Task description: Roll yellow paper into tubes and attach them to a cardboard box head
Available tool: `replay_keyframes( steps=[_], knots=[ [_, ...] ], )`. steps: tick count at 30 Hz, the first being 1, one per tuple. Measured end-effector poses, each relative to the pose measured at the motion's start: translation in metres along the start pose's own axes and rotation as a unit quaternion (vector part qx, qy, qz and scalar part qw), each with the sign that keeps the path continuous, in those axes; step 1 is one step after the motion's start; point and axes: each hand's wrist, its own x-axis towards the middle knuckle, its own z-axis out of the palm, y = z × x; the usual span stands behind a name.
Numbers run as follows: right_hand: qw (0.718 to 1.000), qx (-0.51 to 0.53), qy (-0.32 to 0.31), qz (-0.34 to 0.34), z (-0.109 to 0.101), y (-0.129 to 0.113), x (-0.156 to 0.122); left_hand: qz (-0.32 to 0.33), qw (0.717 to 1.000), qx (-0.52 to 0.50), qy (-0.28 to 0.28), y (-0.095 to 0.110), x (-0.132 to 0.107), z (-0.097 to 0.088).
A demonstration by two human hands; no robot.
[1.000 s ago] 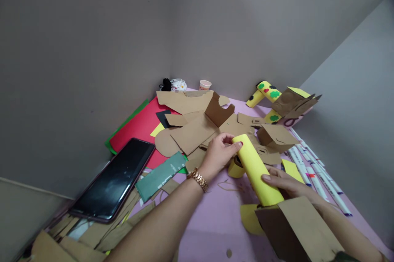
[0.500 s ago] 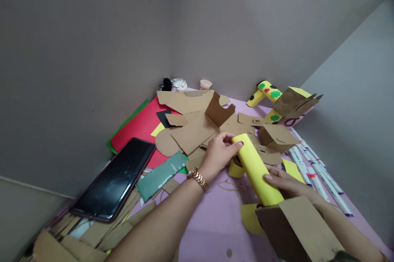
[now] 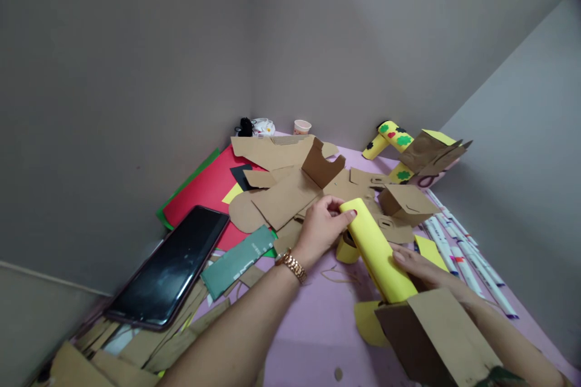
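A yellow paper-covered tube (image 3: 379, 254) slants across the right of centre, its near end meeting a brown cardboard box (image 3: 440, 332). My left hand (image 3: 323, 226) grips the tube's far end, thumb on top and fingers behind. Against the tube's right side rests my right hand (image 3: 420, 266), thumb on the yellow surface and its other fingers hidden behind. Under the far end is a short yellow roll (image 3: 347, 249). Another yellow piece (image 3: 370, 321) shows beside the box's left side.
A tablet-like black device (image 3: 170, 266) lies left on cardboard scraps. Cut cardboard pieces (image 3: 290, 193) and red paper (image 3: 204, 187) spread behind. White markers (image 3: 481, 272) line the right edge. A decorated yellow tube model (image 3: 394, 138) and a paper cup (image 3: 302, 127) stand against the wall.
Hardly anything differs. Both hands keep their hold on the yellow tube, and the view has shifted very slightly.
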Motion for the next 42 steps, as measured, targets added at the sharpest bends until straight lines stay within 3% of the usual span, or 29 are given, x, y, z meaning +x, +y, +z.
replay_keyframes(
  steps=[5, 20, 29, 42],
  knots=[
    [0.998, 0.039, -0.032, 0.029, -0.001, 0.001, 0.003, 0.004, 1.0, 0.008, 0.003, 0.001, 0.0, 0.0],
    [0.999, 0.004, -0.027, 0.028, -0.009, 0.006, 0.009, 0.015, 1.0, 0.017, -0.003, 0.006, -0.003, 0.001],
    [0.999, 0.035, -0.018, -0.01, 0.011, 0.003, 0.002, 0.011, 1.0, 0.022, -0.008, 0.005, -0.005, 0.001],
    [0.999, 0.015, -0.032, -0.032, 0.007, 0.0, 0.006, 0.024, 0.999, 0.029, -0.008, 0.006, -0.003, 0.001]
  ],
)
